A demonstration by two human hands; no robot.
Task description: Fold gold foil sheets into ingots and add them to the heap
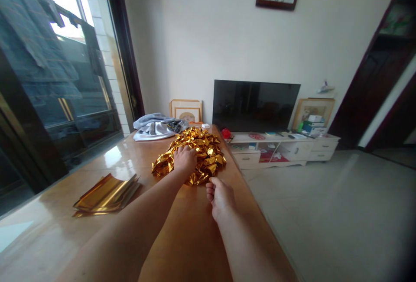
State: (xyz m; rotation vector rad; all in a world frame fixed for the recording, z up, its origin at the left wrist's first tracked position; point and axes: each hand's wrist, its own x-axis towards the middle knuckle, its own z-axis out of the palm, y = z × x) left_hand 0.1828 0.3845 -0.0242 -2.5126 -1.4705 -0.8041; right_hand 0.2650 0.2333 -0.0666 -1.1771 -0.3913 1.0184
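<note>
A heaped pile of crumpled, folded gold foil paper (pixel 208 150) lies on the wooden table (pixel 182 230). My left hand (pixel 186 159) rests on the left part of the pile, its fingers bent down into the foil and their tips hidden. At the near right edge of the heap, my right hand (pixel 221 196) is closed, thumb against the curled index finger, touching a bit of foil. To the left of my left forearm lies a stack of flat gold foil sheets (pixel 105 193), slightly curled.
Grey-blue cloth (pixel 159 126) lies bunched at the table's far end, beside a small white box (pixel 205 126). Beyond stand framed pictures (pixel 186 109) and a television (pixel 256 105) on a low white cabinet (pixel 295 150). Glass doors (pixel 81 82) are at left; the table's right edge borders a tiled floor (pixel 325 204).
</note>
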